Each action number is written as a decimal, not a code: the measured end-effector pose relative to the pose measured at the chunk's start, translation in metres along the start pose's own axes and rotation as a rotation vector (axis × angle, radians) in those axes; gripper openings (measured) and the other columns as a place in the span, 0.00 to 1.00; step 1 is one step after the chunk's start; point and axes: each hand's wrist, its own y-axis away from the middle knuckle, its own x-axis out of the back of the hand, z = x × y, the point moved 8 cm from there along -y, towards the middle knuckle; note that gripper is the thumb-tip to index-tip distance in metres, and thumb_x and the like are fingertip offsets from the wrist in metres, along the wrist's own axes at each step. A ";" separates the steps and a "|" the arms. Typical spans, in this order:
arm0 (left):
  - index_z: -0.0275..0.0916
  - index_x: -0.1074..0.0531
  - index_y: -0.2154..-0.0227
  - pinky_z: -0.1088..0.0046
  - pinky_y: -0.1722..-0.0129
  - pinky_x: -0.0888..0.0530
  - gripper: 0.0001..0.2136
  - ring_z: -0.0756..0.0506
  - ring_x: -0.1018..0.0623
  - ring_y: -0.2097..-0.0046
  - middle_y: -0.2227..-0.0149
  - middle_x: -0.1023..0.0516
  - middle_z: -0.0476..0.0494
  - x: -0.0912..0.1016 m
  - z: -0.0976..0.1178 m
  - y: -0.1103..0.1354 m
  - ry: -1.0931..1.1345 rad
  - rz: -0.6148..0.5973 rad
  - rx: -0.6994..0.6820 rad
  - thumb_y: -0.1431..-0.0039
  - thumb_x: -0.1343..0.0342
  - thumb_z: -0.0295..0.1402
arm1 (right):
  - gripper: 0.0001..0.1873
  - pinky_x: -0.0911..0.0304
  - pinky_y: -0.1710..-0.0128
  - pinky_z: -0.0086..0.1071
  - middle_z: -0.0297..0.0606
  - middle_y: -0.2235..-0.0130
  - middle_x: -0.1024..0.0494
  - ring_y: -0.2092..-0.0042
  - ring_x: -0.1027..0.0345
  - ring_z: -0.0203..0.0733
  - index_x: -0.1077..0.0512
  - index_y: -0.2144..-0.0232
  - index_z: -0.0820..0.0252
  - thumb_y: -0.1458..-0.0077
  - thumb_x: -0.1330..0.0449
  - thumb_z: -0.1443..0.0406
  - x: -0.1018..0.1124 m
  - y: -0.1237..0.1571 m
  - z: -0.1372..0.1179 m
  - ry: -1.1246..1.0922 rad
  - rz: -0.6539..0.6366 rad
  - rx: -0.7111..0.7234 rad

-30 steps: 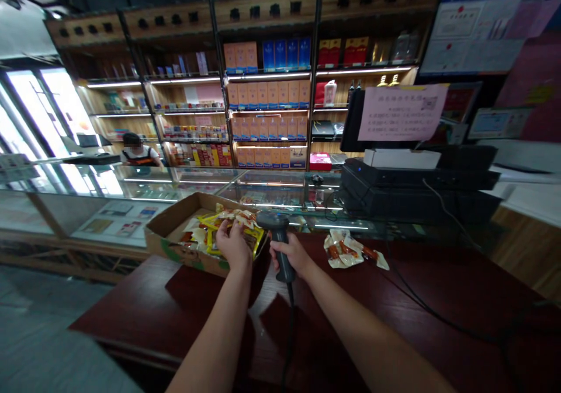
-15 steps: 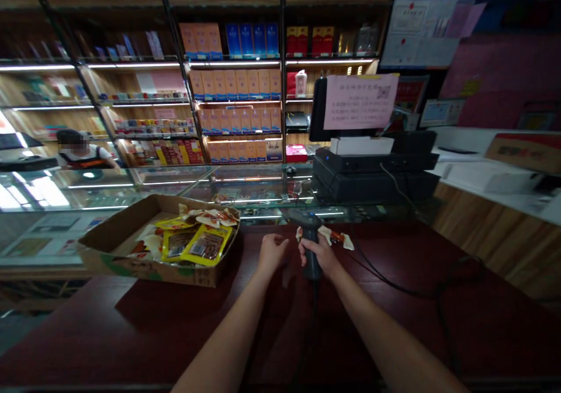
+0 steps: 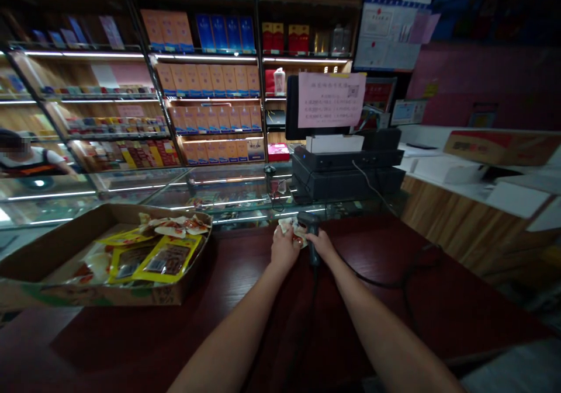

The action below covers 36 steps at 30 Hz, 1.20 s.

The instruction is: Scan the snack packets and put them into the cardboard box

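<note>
My right hand point(image 3: 322, 244) is closed around the grip of a black barcode scanner point(image 3: 312, 225), held upright over the dark red table. Just to its left, my left hand point(image 3: 284, 248) grips a white and reddish-brown snack packet point(image 3: 287, 226). The packet lies beside the scanner's head, partly covered by my fingers and the scanner. At the left stands a shallow cardboard box point(image 3: 182, 285) with several snack packets in it, among them yellow-edged ones point(image 3: 169, 257) and a white and red one point(image 3: 175, 225) on top.
The scanner's black cable point(image 3: 381, 282) trails over the table point(image 3: 245, 323) to the right. Behind is a glass counter point(image 3: 236, 177) with a monitor point(image 3: 293, 110) bearing a pink notice. Another person point(image 3: 33, 159) is at the far left, before shelves of boxed goods.
My left hand has moved right, from bare table to the snack packet, and has taken hold of it. The view has turned right, so the box sits further left.
</note>
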 end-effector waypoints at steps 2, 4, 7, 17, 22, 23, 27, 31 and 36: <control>0.40 0.39 0.44 0.64 0.43 0.41 0.27 0.38 0.43 0.38 0.37 0.48 0.34 0.001 -0.005 0.001 -0.050 -0.017 -0.032 0.48 0.47 0.37 | 0.12 0.40 0.65 0.34 0.33 0.76 0.25 0.69 0.32 0.43 0.28 0.75 0.61 0.65 0.40 0.61 -0.011 0.002 0.001 -0.016 -0.026 -0.019; 0.39 0.40 0.43 0.65 0.45 0.39 0.28 0.39 0.38 0.41 0.39 0.43 0.34 0.007 -0.018 0.004 -0.095 -0.033 -0.034 0.49 0.46 0.35 | 0.10 0.41 0.67 0.33 0.32 0.77 0.26 0.71 0.34 0.41 0.28 0.75 0.61 0.66 0.40 0.63 -0.027 0.006 -0.003 -0.046 -0.064 -0.031; 0.40 0.41 0.43 0.65 0.49 0.34 0.27 0.40 0.32 0.46 0.45 0.33 0.36 0.025 -0.053 0.010 -0.149 -0.064 0.025 0.49 0.49 0.31 | 0.08 0.42 0.70 0.31 0.30 0.78 0.28 0.73 0.36 0.39 0.28 0.77 0.62 0.66 0.40 0.64 -0.061 0.015 -0.013 -0.099 -0.143 -0.040; 0.34 0.28 0.59 0.69 0.53 0.34 0.15 0.43 0.28 0.52 0.55 0.26 0.35 0.116 -0.135 0.037 -0.275 0.242 0.153 0.42 0.58 0.29 | 0.10 0.42 0.74 0.30 0.32 0.81 0.29 0.77 0.36 0.38 0.28 0.76 0.63 0.64 0.41 0.62 -0.171 0.055 -0.032 -0.290 -0.286 -0.144; 0.30 0.26 0.64 0.60 0.59 0.32 0.28 0.35 0.24 0.59 0.64 0.24 0.28 0.102 -0.130 0.053 -0.365 0.141 0.289 0.46 0.57 0.52 | 0.12 0.39 0.72 0.31 0.35 0.78 0.25 0.73 0.31 0.41 0.27 0.73 0.63 0.63 0.40 0.62 -0.158 0.057 -0.027 -0.354 -0.265 -0.177; 0.30 0.26 0.65 0.59 0.59 0.32 0.30 0.35 0.24 0.60 0.65 0.24 0.27 0.095 -0.129 0.054 -0.360 0.097 0.304 0.47 0.57 0.55 | 0.13 0.37 0.71 0.31 0.36 0.76 0.23 0.71 0.29 0.42 0.27 0.72 0.62 0.64 0.40 0.62 -0.152 0.057 -0.026 -0.385 -0.264 -0.187; 0.31 0.27 0.65 0.60 0.58 0.33 0.27 0.35 0.24 0.59 0.63 0.24 0.27 0.076 -0.125 0.049 -0.312 0.058 0.294 0.49 0.53 0.54 | 0.14 0.34 0.68 0.34 0.40 0.70 0.21 0.67 0.25 0.45 0.30 0.69 0.61 0.63 0.39 0.63 -0.133 0.061 -0.019 -0.579 -0.311 -0.278; 0.35 0.29 0.62 0.61 0.57 0.33 0.17 0.37 0.24 0.58 0.61 0.23 0.32 0.069 -0.134 0.044 -0.192 0.112 0.324 0.48 0.49 0.44 | 0.16 0.33 0.71 0.34 0.39 0.74 0.21 0.73 0.25 0.44 0.33 0.67 0.62 0.63 0.38 0.63 -0.121 0.066 -0.011 -0.617 -0.313 -0.329; 0.39 0.33 0.67 0.68 0.60 0.31 0.06 0.44 0.24 0.62 0.66 0.24 0.42 0.078 -0.154 0.045 0.179 0.292 0.274 0.47 0.50 0.33 | 0.19 0.37 0.82 0.29 0.35 0.75 0.22 0.82 0.31 0.38 0.36 0.65 0.61 0.62 0.38 0.63 -0.118 0.067 -0.017 -0.580 -0.317 -0.323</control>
